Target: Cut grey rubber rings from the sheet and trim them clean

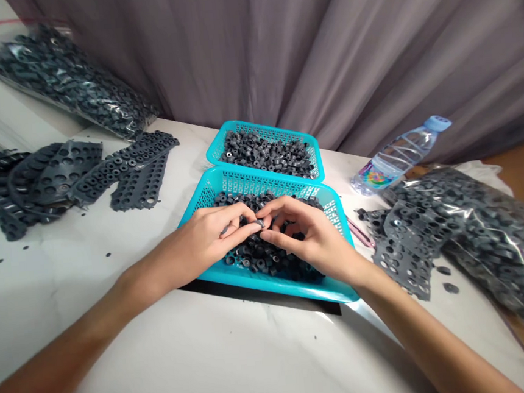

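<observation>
Fingers (242,233) of the left hand (210,234) are pinching a dark part (259,223) between thumb and index; the right hand (313,235) is curling in, its thumb and index slightly parted beside the part, any grip on it being hard to tell. Both hands are hovering over the near basket (270,287), which is holding similar pieces (261,262). Just behind, the far basket (215,145) is sitting. Rightward, a pink tool (361,234), perforated sheet (401,245), bottle (391,160) and right bag (505,248) are crowding. Leftward, loose sheets (134,177) and the left bag (69,85) are lying farther off. Curtain (231,52) is bounding the back. Tabletop (212,360) is stretching left and bodyward, its edge running at lower right.
</observation>
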A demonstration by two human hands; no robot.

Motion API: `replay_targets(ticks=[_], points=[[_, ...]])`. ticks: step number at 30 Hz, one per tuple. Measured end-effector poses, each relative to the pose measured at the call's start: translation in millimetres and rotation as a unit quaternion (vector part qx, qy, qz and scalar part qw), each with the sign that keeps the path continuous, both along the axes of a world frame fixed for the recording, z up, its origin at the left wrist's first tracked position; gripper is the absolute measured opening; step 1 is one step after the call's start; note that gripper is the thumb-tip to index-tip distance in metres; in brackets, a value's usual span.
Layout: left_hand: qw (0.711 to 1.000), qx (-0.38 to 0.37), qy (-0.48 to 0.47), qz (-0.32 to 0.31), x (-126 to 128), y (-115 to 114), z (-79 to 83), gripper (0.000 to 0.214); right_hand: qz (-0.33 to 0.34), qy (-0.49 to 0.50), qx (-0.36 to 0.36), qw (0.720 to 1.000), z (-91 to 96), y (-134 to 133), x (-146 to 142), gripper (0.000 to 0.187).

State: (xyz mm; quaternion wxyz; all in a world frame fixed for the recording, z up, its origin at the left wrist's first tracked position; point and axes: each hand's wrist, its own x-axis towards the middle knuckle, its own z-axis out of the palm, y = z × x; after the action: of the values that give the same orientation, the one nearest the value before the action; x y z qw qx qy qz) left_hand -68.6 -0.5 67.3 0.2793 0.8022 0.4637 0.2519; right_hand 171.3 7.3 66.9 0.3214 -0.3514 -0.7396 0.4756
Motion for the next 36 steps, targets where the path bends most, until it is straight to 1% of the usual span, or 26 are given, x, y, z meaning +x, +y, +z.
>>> replay_targets(ticks=[4,8,10,14,16,21,25,30,36], points=[[1.0,-0.02,-0.013,0.006,-0.4,2.8,-1.4,0.028,-0.006,-0.016,0.031,0.999,0.2,-1.9,-0.8,0.023],[0.998,-0.054,-0.025,-0.01,-1.5,5.1,-0.1,0.031,-0.011,-0.02,0.049,0.999,0.9,-3.3,-1.2,0.021],[0.996,-0.076,-0.035,-0.022,-2.4,6.1,0.7,0.033,-0.014,-0.022,0.049,0.998,0.9,-3.4,-1.1,0.02],[0.992,-0.108,-0.05,-0.041,-4.1,7.1,1.2,0.033,-0.014,-0.02,0.027,0.999,0.5,-3.1,-0.6,0.022],[0.992,-0.111,-0.052,-0.04,-4.7,7.1,1.2,0.032,-0.013,-0.02,0.026,0.999,0.6,-3.0,-0.5,0.022],[0.991,-0.115,-0.064,-0.036,-4.9,7.8,1.3,0.029,-0.017,-0.027,0.055,0.998,2.1,-3.2,-1.0,0.021],[0.988,-0.133,-0.067,-0.044,-4.8,9.2,2.2,0.026,-0.014,-0.028,0.07,0.997,3.2,-4.3,-1.4,0.016],[0.982,-0.16,-0.088,-0.052,-4.3,10.7,2.5,0.026,-0.019,-0.034,0.096,0.995,3.1,-6.2,-1.7,0.016],[0.98,-0.161,-0.102,-0.05,-2.8,9.7,1.3,0.027,-0.033,-0.044,0.079,0.995,1.4,-5.3,-1.3,0.021]])
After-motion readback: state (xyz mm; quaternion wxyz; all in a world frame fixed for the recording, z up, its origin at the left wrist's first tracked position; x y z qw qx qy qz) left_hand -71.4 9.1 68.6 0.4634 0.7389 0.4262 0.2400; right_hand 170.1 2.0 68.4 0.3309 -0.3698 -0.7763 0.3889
